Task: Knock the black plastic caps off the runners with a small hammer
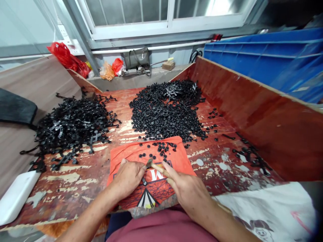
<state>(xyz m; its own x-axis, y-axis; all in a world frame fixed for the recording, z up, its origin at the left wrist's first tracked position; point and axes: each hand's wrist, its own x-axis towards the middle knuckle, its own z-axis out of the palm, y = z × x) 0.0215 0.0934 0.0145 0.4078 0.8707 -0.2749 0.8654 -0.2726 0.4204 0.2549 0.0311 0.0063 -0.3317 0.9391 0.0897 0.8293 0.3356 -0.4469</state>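
Note:
My right hand [188, 188] is wrapped round a hand tool with a pale wooden-looking handle [160, 169]. Its short dark metal end [149, 163] reaches the fingertips of my left hand [130, 178]. My left fingers are pinched together there, and a small black plastic part [144, 182] sticks out below them; most of what they grip is hidden. Both hands are over an orange printed cloth [180, 156] at the table's front edge. Several small round black pieces [163, 148] lie loose on the cloth, just beyond my fingers.
Behind the cloth is a big heap of small black parts [164, 114]. Another heap of black linked strips [73, 124] lies at left, beside a white device [17, 198]. A reddish wooden board [252, 117] walls the right side, with a blue crate [264, 64] beyond.

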